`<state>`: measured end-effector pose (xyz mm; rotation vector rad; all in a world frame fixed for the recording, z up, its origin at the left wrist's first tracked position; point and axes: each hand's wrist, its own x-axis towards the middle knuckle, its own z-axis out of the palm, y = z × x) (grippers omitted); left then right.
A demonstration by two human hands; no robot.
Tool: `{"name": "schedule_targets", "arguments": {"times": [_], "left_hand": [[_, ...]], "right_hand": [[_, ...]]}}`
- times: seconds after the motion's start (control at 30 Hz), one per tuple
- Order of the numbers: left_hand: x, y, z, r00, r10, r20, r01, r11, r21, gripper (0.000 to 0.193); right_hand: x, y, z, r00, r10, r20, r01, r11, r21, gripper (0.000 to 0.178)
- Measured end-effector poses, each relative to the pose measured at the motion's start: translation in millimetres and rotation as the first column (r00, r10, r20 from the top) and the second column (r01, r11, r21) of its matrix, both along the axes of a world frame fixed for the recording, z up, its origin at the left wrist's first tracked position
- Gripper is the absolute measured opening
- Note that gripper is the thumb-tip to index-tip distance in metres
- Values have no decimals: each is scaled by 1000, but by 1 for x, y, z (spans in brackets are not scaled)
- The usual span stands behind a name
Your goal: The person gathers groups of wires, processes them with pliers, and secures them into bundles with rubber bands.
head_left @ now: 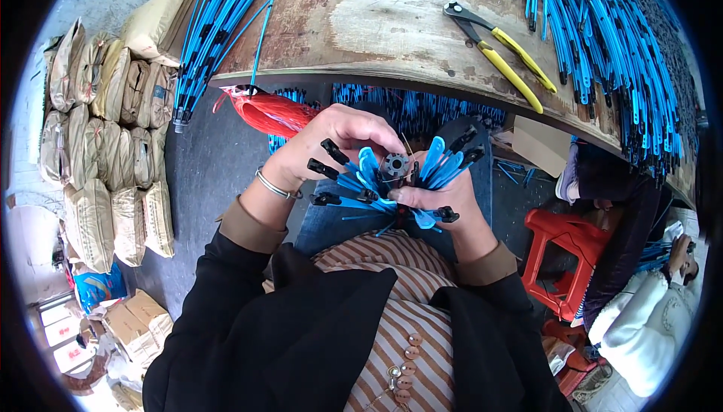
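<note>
In front of my belly I hold a bundle of blue umbrella ribs [367,165] with black joints and tips. The ribs fan out around a round, dark, notched hub [396,164]. My left hand [343,137] curls over the bundle from the left, its fingers closed near the hub's upper edge. From the right, my right hand [444,195] is closed round the ribs and hub, thumb pressed just below the hub. A thin wire [407,142] stands up by my left fingertips. Parts of the fingers are hidden behind the ribs.
The wooden bench [392,16] ahead carries yellow-handled pliers [503,56] and piles of blue ribs [602,43]. Red strands [275,113] hang below its edge. Right are a red stool [565,261] and another person in white [640,329]. Sacks [109,148] are stacked left.
</note>
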<state>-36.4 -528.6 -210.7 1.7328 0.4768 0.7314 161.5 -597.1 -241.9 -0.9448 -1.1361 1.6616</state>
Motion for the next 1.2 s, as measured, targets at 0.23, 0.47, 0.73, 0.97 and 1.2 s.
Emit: {"name": "schedule_targets", "arguments": {"times": [0.23, 0.47, 0.73, 0.97, 1.2], "left_hand": [[12, 8, 1, 999, -37, 29, 39, 997, -61, 29], [11, 18, -9, 984, -100, 149, 126, 976, -175, 35], [17, 25, -15, 932, -116, 344, 229, 923, -309, 68], [14, 3, -5, 969, -25, 244, 93, 958, -272, 65], [21, -4, -17, 880, 104, 464, 182, 828, -530, 47]], "right_hand": [[13, 7, -2, 992, 48, 115, -41, 997, -61, 31], [14, 12, -6, 997, -57, 61, 55, 998, 20, 22], [16, 19, 3, 990, -95, 99, 97, 995, -14, 35], [16, 17, -3, 987, -143, 78, 139, 989, 51, 40], [14, 15, 5, 986, -150, 72, 152, 988, -25, 40]]}}
